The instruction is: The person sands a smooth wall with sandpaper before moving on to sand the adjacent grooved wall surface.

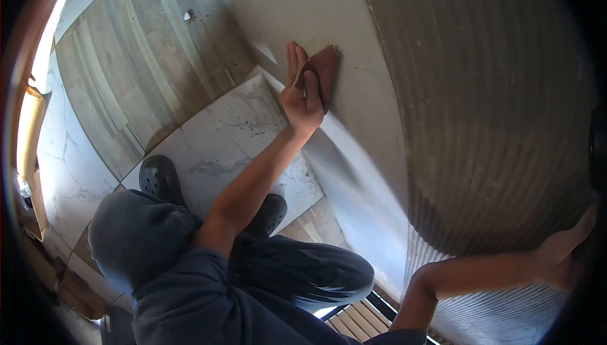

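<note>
My left hand (305, 110) grips a folded reddish-brown sheet of sandpaper (326, 67), which lies against the smooth pale wall strip (370, 101). The thumb presses on the sheet while other fingers stick out past it. A small rough spot shows on the wall at the sheet's upper corner. Far to the right, my right hand (564, 253) is beside the ridged grey wall surface (480, 111), with its thumb side stretched out. The dark image edge cuts off most of its fingers, and I see nothing held in it.
White marbled tile (215, 133) with scattered dark crumbs lies by my clogs (159, 177). Wood-look flooring (126, 60) carries a small pale scrap (189, 15). My bent knees fill the lower left. A slatted surface (357, 325) shows at the bottom.
</note>
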Tool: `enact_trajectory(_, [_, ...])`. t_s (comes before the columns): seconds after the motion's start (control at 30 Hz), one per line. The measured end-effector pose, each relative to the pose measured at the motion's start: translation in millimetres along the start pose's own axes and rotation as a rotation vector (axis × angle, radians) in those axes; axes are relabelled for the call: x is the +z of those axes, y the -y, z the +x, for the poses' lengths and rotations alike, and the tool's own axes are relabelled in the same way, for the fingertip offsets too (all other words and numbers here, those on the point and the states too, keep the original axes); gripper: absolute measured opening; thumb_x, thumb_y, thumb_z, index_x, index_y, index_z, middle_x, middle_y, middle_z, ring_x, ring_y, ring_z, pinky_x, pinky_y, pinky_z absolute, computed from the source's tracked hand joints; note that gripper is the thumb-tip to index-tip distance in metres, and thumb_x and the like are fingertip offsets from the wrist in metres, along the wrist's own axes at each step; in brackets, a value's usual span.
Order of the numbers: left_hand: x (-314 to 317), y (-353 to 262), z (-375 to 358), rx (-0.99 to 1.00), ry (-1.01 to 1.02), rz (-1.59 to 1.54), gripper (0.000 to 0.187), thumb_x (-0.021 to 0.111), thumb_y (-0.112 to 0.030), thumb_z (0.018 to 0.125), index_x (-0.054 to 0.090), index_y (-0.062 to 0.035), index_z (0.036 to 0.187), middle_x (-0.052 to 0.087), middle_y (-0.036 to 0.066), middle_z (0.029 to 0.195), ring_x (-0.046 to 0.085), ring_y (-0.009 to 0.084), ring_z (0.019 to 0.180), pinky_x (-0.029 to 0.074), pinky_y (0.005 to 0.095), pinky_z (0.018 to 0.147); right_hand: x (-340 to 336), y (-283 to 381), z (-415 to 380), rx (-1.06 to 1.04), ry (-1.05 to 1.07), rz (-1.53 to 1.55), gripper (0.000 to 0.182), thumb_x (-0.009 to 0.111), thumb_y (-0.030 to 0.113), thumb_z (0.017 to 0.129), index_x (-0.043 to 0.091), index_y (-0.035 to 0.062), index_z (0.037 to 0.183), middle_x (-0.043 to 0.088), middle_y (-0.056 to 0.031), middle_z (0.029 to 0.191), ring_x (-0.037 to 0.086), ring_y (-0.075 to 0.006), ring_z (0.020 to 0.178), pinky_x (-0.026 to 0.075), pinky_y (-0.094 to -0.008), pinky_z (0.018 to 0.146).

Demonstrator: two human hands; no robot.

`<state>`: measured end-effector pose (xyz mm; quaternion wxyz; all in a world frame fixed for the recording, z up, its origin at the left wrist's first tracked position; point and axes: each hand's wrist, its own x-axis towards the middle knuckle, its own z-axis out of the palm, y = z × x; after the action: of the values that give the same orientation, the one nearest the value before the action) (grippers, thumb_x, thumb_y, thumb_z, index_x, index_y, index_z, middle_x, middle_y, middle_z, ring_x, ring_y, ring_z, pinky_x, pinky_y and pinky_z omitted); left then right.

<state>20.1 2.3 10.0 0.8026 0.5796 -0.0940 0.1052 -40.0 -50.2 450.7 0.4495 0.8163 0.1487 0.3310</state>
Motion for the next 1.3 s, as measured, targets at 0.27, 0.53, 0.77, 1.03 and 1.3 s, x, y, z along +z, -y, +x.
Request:
enact_trajectory(0.27, [-8, -13, 0, 0.190, -0.138, 0.237, 0.044, 0.038, -0.014, 0.099, 0.038, 0.0102, 0.136, 0.029, 0.031, 0.144, 0.028, 0.0443, 0.135, 0.022, 0.0507, 0.111, -3, -20, 0, -0.188, 0.015, 0.074, 0.024, 0.059, 0.016, 0.089, 0.066, -0.0039, 0.099, 0.060, -0.0201, 0.121, 0.058, -0.0269, 0.113, 0.051, -0.0370, 0.092])
enact_trajectory(0.53, [-21, -12, 46, 0.158, 0.015, 0.128, 0.039, 0.050, -0.006, 0.093, 0.049, 0.0013, 0.132, 0.043, 0.022, 0.139, 0.041, 0.0333, 0.130, 0.032, 0.0437, 0.107, 0, -2, -2, -0.028, -0.068, 0.046, 0.026, 0.060, 0.020, 0.089, 0.068, -0.0039, 0.095, 0.062, -0.0214, 0.116, 0.059, -0.0303, 0.112, 0.049, -0.0434, 0.094])
enact_trajectory(0.77, [13, -29, 23, 0.113, -0.022, 0.092, 0.041, 0.055, -0.006, 0.090, 0.052, -0.0043, 0.131, 0.046, 0.019, 0.137, 0.046, 0.0337, 0.126, 0.037, 0.0394, 0.105, -3, -9, -3, -0.087, -0.056, -0.027, 0.027, 0.059, 0.022, 0.089, 0.069, -0.0034, 0.095, 0.063, -0.0214, 0.115, 0.058, -0.0316, 0.113, 0.047, -0.0452, 0.096])
enact_trajectory(1.03, [11, -51, 4, 0.294, 0.208, -0.061, 0.042, 0.054, 0.000, 0.087, 0.052, -0.0006, 0.129, 0.044, 0.020, 0.139, 0.036, 0.0325, 0.133, 0.030, 0.0454, 0.110, -1, -2, -2, -0.044, -0.048, 0.037, 0.026, 0.058, 0.020, 0.090, 0.069, -0.0031, 0.094, 0.064, -0.0217, 0.113, 0.059, -0.0315, 0.111, 0.045, -0.0482, 0.098])
enact_trajectory(1.3, [20, -87, -34, 0.301, 0.216, -0.013, 0.043, 0.063, 0.010, 0.073, 0.062, 0.0026, 0.115, 0.055, 0.022, 0.126, 0.049, 0.0384, 0.122, 0.040, 0.0459, 0.104, -8, -10, -4, -0.066, -0.054, -0.024, 0.026, 0.059, 0.022, 0.089, 0.070, -0.0016, 0.090, 0.066, -0.0215, 0.108, 0.061, -0.0314, 0.110, 0.044, -0.0497, 0.099])
